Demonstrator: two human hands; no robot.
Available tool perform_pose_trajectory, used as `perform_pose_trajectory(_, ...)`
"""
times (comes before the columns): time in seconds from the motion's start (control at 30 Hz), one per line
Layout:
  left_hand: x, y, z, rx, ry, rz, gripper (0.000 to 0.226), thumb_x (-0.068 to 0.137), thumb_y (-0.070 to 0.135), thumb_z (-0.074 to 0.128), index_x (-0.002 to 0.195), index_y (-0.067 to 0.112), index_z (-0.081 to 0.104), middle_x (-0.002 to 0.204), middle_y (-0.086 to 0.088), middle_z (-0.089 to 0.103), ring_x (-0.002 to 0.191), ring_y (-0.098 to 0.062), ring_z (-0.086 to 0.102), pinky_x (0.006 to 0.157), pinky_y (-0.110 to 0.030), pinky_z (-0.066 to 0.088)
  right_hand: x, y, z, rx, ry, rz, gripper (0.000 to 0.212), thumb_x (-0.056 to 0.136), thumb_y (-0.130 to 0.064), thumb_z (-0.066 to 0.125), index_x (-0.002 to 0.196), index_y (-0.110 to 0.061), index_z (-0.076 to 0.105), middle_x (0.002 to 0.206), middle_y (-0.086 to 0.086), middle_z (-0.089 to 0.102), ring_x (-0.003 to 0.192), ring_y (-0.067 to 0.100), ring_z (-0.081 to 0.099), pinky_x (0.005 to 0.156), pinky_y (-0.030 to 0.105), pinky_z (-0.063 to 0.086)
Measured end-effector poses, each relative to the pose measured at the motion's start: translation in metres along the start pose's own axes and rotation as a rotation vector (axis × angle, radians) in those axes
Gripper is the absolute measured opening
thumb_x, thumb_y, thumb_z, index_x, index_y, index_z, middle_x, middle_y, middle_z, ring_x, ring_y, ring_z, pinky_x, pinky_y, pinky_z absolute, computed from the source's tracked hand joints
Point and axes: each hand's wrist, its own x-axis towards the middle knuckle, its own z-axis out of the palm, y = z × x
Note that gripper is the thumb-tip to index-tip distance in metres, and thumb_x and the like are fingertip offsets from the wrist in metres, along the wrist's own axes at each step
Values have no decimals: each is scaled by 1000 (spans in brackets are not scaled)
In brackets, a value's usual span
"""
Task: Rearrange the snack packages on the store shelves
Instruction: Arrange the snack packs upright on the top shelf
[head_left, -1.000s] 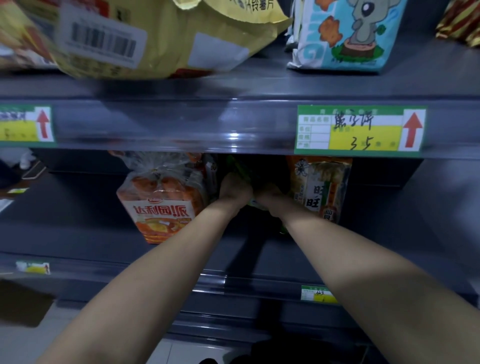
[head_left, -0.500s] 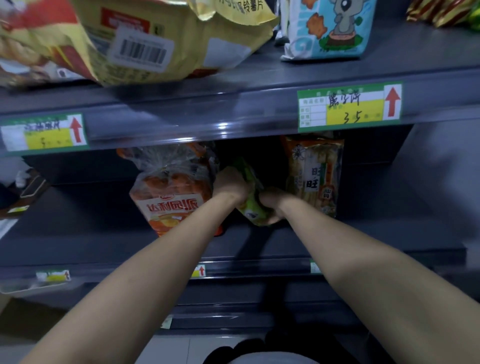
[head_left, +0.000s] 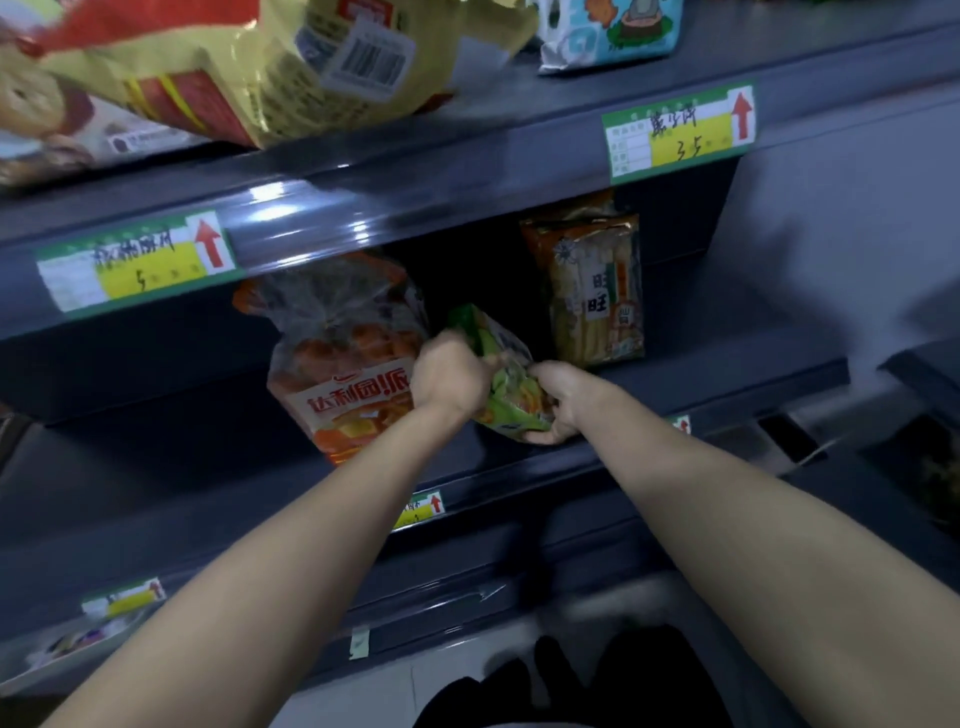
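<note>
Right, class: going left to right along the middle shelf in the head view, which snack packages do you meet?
Orange bread bag → green packet, gripped by the left hand and right hand → tan rice-cracker pack.

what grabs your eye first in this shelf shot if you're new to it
The left hand and right hand both grip a tilted green snack bag at the middle shelf, between an orange cake bag on its left and an upright rice cracker pack on its right. Above, a big yellow bag juts over the edge of the upper shelf.
</note>
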Motion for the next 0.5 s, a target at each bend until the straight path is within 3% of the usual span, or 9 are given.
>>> perform_pose_trajectory(0.13, -23, 2, -8, 32, 44, -37, 59, 76, 52, 68, 105, 1, 57, 104, -18, 67, 94, -36, 63, 71, -37, 48, -18, 12, -3, 155, 95, -101, 19, 97, -25, 48, 85, -14, 58, 85, 6, 62, 76, 21, 59, 92, 46, 46)
perform_pose_trajectory(0.23, -40, 3, -14, 1, 23, -38, 63, 79, 48, 67, 117, 2, 45, 114, -19, 62, 104, -37, 60, 79, -39, 48, -32, 19, -4, 213, 143, -157, 19, 97, -16, 45, 82, -15, 56, 83, 5, 62, 74, 19, 59, 88, 44, 48)
perform_pose_trajectory(0.5, -70, -7, -29, -45, 3, -33, 44, 86, 42, 61, 109, 7, 48, 110, -14, 64, 101, -36, 59, 79, -40, 47, -69, 36, -3, 144, 184, -298, 28, 95, 1, 40, 79, -13, 56, 79, 4, 62, 68, 16, 59, 77, 40, 52)
